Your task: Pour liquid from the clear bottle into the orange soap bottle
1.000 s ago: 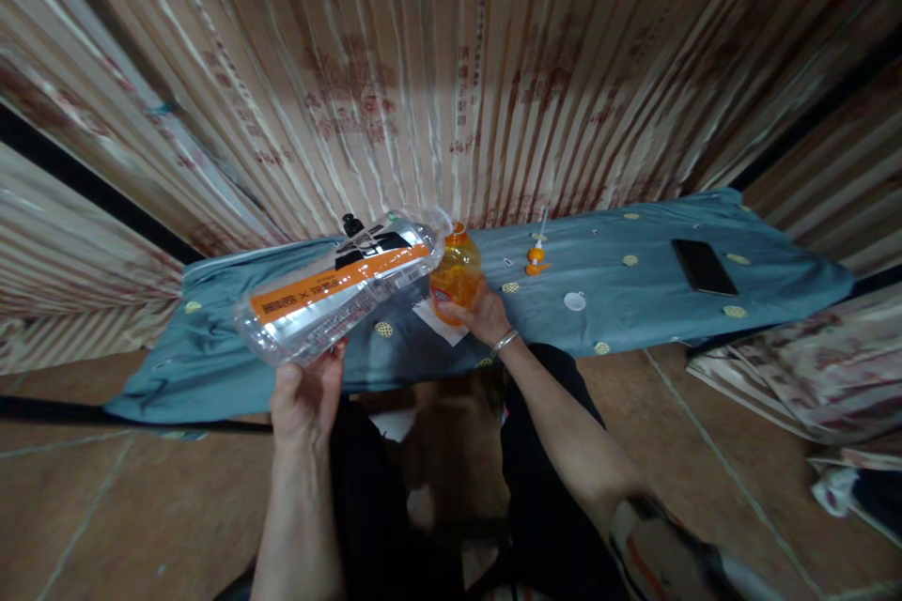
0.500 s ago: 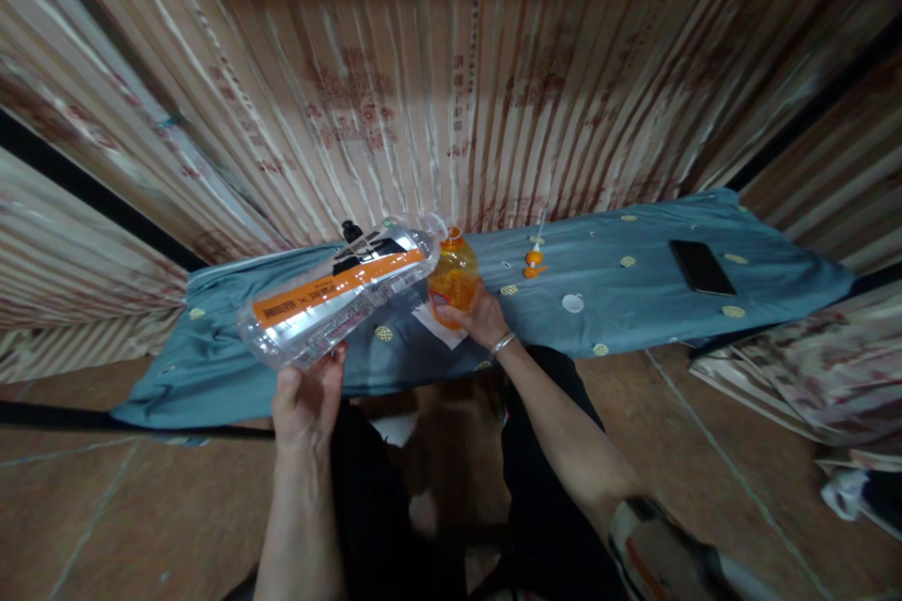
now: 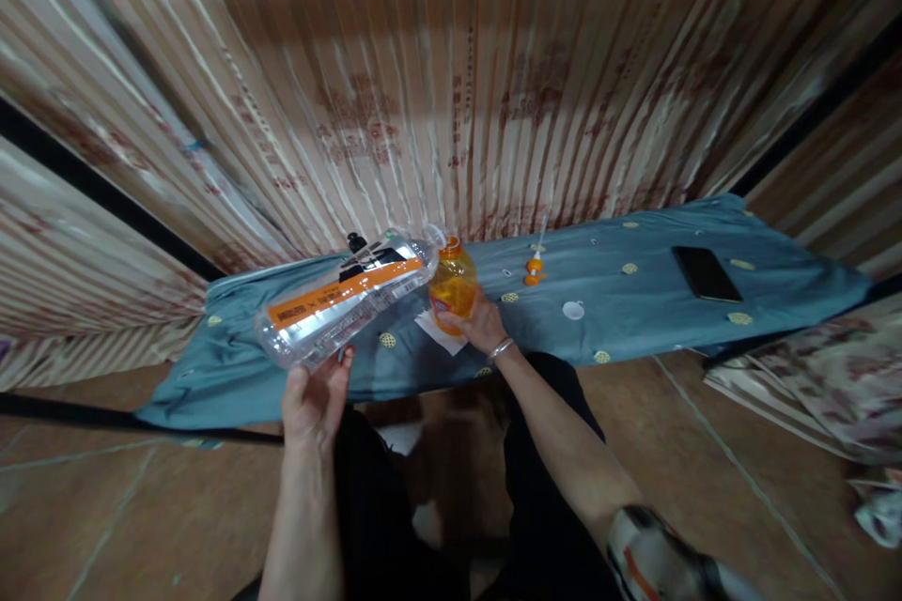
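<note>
My left hand (image 3: 317, 399) supports a large clear plastic bottle (image 3: 345, 296) with a silver and orange label, fingers under its base end. The bottle is tilted, its uncapped neck pointing right, close beside the mouth of a smaller orange bottle (image 3: 453, 286). Whether the two mouths touch, I cannot tell. My right hand (image 3: 480, 324) is wrapped round that orange bottle, which stands roughly upright with its neck open and orange liquid inside. Under it lies a white sheet of paper (image 3: 438, 336). To the right, an orange pump top (image 3: 534, 270) with a pale tube rests on the cloth.
A patterned teal cloth (image 3: 613, 329) covers the narrow table. On it lie a black phone (image 3: 707, 273) at the right and a white round spot or disc (image 3: 573, 310). A small black object (image 3: 356, 241) is partly hidden behind the clear bottle. Pleated curtains (image 3: 423, 113) hang behind.
The camera view has shifted slightly, so everything sits a little lower and mostly farther right. Both hands keep their holds, and the bottles stay in nearly the same arrangement.
</note>
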Demonstrator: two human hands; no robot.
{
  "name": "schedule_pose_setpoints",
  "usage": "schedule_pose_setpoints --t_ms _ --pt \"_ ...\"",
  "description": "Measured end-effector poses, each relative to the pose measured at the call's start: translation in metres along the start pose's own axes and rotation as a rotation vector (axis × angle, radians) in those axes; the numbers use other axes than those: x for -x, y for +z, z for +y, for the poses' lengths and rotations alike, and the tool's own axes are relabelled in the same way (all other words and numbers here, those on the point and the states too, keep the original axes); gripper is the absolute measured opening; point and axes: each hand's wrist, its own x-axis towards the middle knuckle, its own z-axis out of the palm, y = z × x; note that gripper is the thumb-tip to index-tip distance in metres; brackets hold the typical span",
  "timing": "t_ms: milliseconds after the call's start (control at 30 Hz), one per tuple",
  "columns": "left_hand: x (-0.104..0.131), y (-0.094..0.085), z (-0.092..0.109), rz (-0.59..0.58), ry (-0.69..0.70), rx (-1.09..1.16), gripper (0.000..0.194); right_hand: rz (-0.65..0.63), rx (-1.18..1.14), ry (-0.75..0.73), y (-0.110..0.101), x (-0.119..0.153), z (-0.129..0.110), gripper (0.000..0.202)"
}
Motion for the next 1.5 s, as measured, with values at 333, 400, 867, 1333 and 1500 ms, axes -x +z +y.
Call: schedule_pose_setpoints --t_ms 333,400,867,1333,1500 --pt "-0.001 -0.002 0.003 -0.024 -0.034 0.034 0.058 0.008 0.029 -0.001 0.001 0.0 -0.001 0.061" --pt "0.001 -0.002 0.003 -0.01 -0.037 0.044 0.057 0.01 0.024 -0.012 0.001 0.0 -0.001 0.058" --pt "0.008 0.002 0.006 0.046 -0.042 0.065 0.061 0.023 0.015 -0.018 0.006 -0.001 0.003 0.059" --pt "0.002 0.008 0.005 0.113 -0.035 0.12 0.065 0.029 0.009 -0.037 0.008 -0.001 0.005 0.059" --pt "0.004 0.011 0.002 0.126 -0.013 0.126 0.066 -0.004 -0.031 -0.002 0.002 0.001 -0.003 0.062"
